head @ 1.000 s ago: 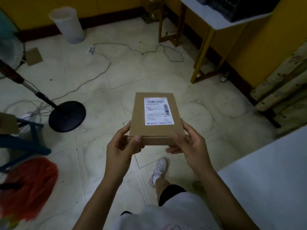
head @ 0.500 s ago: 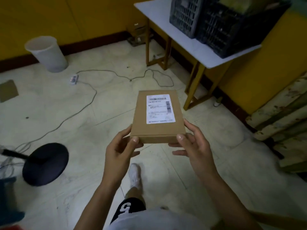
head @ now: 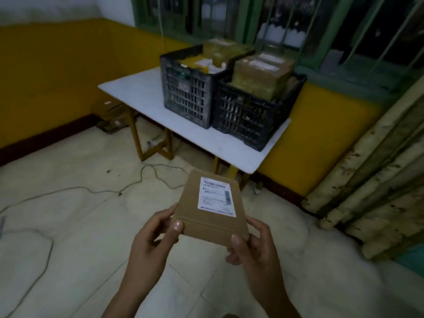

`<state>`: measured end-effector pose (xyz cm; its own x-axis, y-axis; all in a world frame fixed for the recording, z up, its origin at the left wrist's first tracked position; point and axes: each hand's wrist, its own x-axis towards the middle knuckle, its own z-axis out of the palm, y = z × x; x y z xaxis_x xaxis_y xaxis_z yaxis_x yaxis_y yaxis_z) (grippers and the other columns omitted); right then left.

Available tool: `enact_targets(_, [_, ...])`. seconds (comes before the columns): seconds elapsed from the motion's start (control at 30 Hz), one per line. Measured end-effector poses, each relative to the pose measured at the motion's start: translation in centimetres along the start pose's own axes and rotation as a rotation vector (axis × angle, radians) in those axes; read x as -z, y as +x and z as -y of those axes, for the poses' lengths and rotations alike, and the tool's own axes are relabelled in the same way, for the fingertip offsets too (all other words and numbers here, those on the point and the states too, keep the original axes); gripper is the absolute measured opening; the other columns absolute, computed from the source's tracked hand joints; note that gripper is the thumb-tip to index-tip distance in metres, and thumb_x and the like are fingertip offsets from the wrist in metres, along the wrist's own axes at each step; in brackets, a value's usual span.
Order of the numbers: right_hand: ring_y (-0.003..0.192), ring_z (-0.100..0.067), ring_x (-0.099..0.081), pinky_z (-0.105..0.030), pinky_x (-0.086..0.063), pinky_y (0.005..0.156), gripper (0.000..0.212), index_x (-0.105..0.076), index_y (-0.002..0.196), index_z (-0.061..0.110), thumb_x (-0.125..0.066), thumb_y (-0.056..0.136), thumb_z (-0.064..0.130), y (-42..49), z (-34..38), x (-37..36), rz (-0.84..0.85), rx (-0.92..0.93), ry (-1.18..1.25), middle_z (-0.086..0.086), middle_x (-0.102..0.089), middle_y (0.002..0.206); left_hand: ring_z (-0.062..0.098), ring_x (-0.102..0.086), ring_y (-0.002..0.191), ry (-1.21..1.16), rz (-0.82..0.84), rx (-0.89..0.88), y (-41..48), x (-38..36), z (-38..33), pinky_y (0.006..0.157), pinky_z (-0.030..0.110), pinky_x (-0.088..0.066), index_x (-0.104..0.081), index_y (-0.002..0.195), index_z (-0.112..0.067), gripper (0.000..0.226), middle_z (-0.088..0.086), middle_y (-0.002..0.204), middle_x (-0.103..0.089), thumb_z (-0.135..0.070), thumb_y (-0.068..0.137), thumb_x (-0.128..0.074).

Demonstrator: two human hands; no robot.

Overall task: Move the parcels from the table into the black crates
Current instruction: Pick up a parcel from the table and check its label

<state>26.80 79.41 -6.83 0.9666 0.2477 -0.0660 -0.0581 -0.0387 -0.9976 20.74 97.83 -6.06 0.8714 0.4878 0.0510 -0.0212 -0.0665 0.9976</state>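
Cardboard sits between our two hands: we hold the flat brown parcel (head: 190, 210) in the air over the pale tiled floor (head: 75, 267), its white shipping label (head: 216, 197) facing up. Our left hand (head: 153, 237) grips the near left corner, thumb on top and fingers curled underneath. Our right hand (head: 254, 246) pinches the near right corner the same way, thumb pressed on the upper face.

Ahead of us stands a white-topped table (head: 137, 88) on yellow legs, well apart from the parcel. On it two black crates sit side by side, touching. The left crate (head: 185, 95) holds yellowish packages, blurred, and the right crate (head: 247, 113) is piled with brown boxes that rise above its rim. A grey cable (head: 91, 191) trails across the floor to our left. Behind the table we see a yellow wall (head: 57, 76) and a green-framed barred window (head: 298, 31).
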Motion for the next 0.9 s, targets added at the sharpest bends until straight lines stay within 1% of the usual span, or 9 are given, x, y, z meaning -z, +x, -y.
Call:
enact_targets(0.13, [0.072, -0.013, -0.071, -0.023, -0.056, 0.06, 0.052, -0.041, 0.121, 0.049, -0.063, 0.075, 0.042, 6.0, 0.9, -0.4, -0.165, 0.1, -0.073, 0.027, -0.069, 0.098, 0.003, -0.06, 0.108, 0.054, 0.157, -0.082, 8.4, -1.9, 0.0, 0.078, 0.024, -0.054, -0.063, 0.118, -0.04, 0.048, -0.016, 0.115, -0.065, -0.055, 0.073, -0.056])
enact_targets(0.23, [0.094, 0.006, -0.065, -0.017, -0.056, 0.069, 0.062, -0.044, 0.119, 0.057, -0.081, 0.07, 0.046, 11.6, 1.5, 0.4, -0.256, 0.231, -0.183, 0.047, -0.055, 0.109, -0.009, -0.044, 0.124, 0.069, 0.231, -0.144, 14.6, -4.6, 0.2, 0.085, 0.009, -0.046, -0.057, 0.117, -0.053, 0.042, -0.02, 0.134, -0.049, -0.056, 0.075, -0.054])
enact_targets(0.3, [0.097, 0.017, -0.058, -0.007, -0.051, 0.07, 0.064, -0.046, 0.112, 0.067, -0.083, 0.067, 0.042, 15.7, 2.1, 1.2, -0.332, 0.303, -0.274, 0.052, -0.05, 0.107, -0.012, -0.038, 0.128, 0.056, 0.277, -0.161, 19.0, -6.5, -0.2, 0.09, 0.007, -0.041, -0.054, 0.122, -0.055, 0.044, -0.024, 0.14, -0.045, -0.056, 0.077, -0.052])
enact_targets(0.37, [0.097, 0.021, -0.055, -0.001, -0.047, 0.07, 0.061, -0.044, 0.113, 0.069, -0.077, 0.066, 0.049, 20.3, 3.3, 2.2, -0.402, 0.391, -0.378, 0.049, -0.052, 0.107, -0.01, -0.035, 0.132, 0.035, 0.334, -0.21, 23.7, -8.6, -1.3, 0.098, 0.008, -0.037, -0.049, 0.128, -0.054, 0.047, -0.026, 0.142, -0.044, -0.055, 0.081, -0.049])
enact_targets(0.47, [0.094, 0.02, -0.056, 0.0, -0.047, 0.068, 0.05, -0.048, 0.116, 0.061, -0.066, 0.069, 0.062, 27.7, 6.6, 3.7, -0.44, 0.465, -0.407, 0.044, -0.053, 0.108, -0.002, -0.035, 0.135, 0.016, 0.429, -0.267, 31.2, -11.9, -3.5, 0.108, 0.027, -0.036, -0.041, 0.138, -0.043, 0.053, -0.024, 0.144, -0.042, -0.056, 0.087, -0.045])
enact_targets(0.57, [0.08, 0.019, -0.061, -0.001, -0.047, 0.062, 0.046, -0.053, 0.114, 0.044, -0.058, 0.076, 0.068, 34.9, 10.7, 5.3, -0.444, 0.539, -0.379, 0.04, -0.059, 0.1, -0.006, -0.037, 0.133, 0.023, 0.485, -0.331, 38.7, -15.0, -6.0, 0.104, 0.015, -0.037, -0.037, 0.137, -0.044, 0.055, -0.028, 0.142, -0.042, -0.064, 0.087, -0.043])
enact_targets(0.63, [0.069, 0.008, -0.066, -0.008, -0.051, 0.056, 0.037, -0.056, 0.105, 0.046, -0.063, 0.074, 0.066, 39.3, 13.1, 6.4, -0.428, 0.519, -0.319, 0.034, -0.065, 0.09, -0.013, -0.039, 0.127, 0.009, 0.51, -0.323, 43.3, -17.0, -7.4, 0.097, 0.007, -0.037, -0.039, 0.133, -0.048, 0.049, -0.036, 0.135, -0.044, -0.064, 0.087, -0.045])
enact_targets(0.77, [0.05, -0.006, -0.064, -0.015, -0.049, 0.044, 0.021, -0.054, 0.094, 0.033, -0.071, 0.082, 0.036, 46.3, 16.2, 9.2, -0.412, 0.44, -0.376, 0.014, -0.068, 0.067, -0.008, -0.047, 0.124, -0.007, 0.581, -0.359, 50.9, -20.5, -8.6, 0.093, 0.006, -0.038, -0.047, 0.138, -0.018, 0.051, -0.018, 0.136, -0.051, -0.037, 0.092, -0.044])
enact_targets(0.9, [0.041, -0.013, -0.06, -0.022, -0.049, 0.039, 0.016, -0.057, 0.089, 0.03, -0.062, 0.077, 0.04, 51.2, 18.1, 10.9, -0.415, 0.302, -0.454, -0.007, -0.066, 0.064, -0.002, -0.058, 0.113, -0.009, 0.675, -0.33, 57.2, -23.6, -8.0, 0.088, 0.011, -0.045, -0.055, 0.13, -0.008, 0.034, -0.013, 0.122, -0.061, -0.016, 0.098, -0.048])
